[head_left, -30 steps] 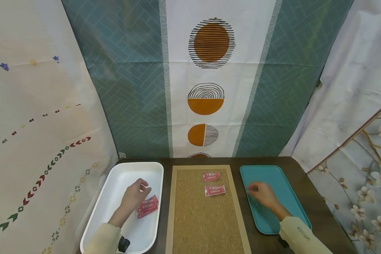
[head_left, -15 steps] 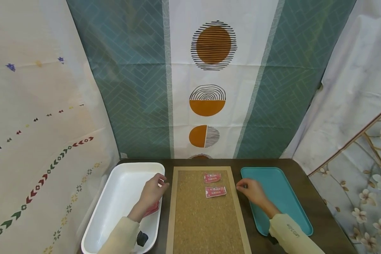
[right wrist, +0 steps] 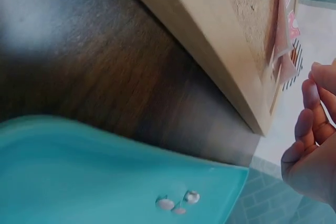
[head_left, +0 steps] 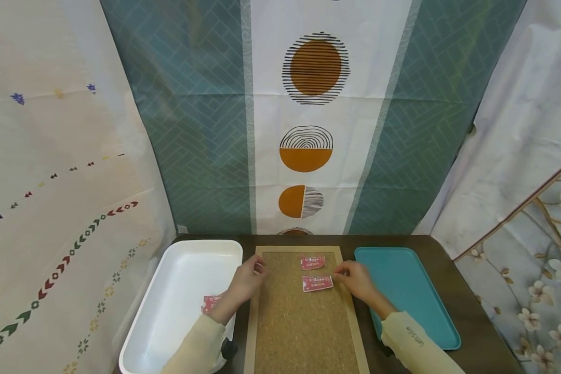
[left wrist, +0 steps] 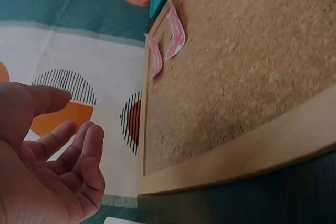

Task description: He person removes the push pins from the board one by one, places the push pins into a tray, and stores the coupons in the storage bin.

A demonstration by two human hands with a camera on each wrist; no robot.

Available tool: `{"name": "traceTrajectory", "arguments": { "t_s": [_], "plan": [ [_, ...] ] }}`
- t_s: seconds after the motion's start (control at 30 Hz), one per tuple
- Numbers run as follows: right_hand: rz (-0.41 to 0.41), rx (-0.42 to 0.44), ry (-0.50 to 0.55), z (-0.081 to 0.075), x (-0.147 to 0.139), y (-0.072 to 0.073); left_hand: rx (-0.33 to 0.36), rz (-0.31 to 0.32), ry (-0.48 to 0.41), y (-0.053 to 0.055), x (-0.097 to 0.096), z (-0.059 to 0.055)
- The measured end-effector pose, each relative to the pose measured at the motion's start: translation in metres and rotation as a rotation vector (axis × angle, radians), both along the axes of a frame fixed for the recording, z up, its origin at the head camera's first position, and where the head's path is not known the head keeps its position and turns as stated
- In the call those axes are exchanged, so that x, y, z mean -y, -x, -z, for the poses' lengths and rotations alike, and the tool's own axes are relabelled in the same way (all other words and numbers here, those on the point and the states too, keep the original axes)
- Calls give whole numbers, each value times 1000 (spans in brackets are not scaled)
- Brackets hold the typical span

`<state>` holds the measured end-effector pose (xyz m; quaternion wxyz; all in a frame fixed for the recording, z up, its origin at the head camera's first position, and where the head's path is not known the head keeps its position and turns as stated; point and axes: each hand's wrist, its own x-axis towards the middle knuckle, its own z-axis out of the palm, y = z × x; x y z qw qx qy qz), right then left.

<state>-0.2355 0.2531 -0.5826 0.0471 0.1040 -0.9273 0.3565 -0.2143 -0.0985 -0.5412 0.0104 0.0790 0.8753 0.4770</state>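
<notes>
Two red paper coupons sit on the upper part of the cork board; the lower coupon [head_left: 317, 283] is just below the upper coupon [head_left: 312, 263]. My left hand [head_left: 250, 275] hovers over the board's left edge. In the left wrist view its fingers are loosely bent with a gap to the thumb, holding nothing. My right hand [head_left: 359, 280] is over the board's right frame, close beside the lower coupon. Its thumb and index fingertips come close together in the right wrist view, with no object visible between them. The cork board [head_left: 304, 332] has a wooden frame.
A white tray [head_left: 168, 296] on the left holds more red coupons [head_left: 210, 303], partly hidden by my left arm. The teal tray [head_left: 413, 291] on the right contains several small thumbtacks [right wrist: 166, 203]. All stand on a dark wooden table [head_left: 477, 332].
My left hand has moved right from above the coupons in the white tray to the board's edge. My right hand has moved left from the teal tray towards the lower coupon.
</notes>
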Motion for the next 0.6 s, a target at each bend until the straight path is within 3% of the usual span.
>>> {"name": "traceTrajectory", "arguments": {
  "t_s": [0.3, 0.5, 0.6],
  "plan": [
    [-20, -53, -34, 3, 11, 3, 51, 32, -1, 1, -24, 7],
    [-19, 13, -15, 5, 25, 5, 93, 95, -39, 5, -36, 16],
    [-31, 2, -20, 11, 32, 7, 88, 122, -37, 6, -41, 22]
  ]
}}
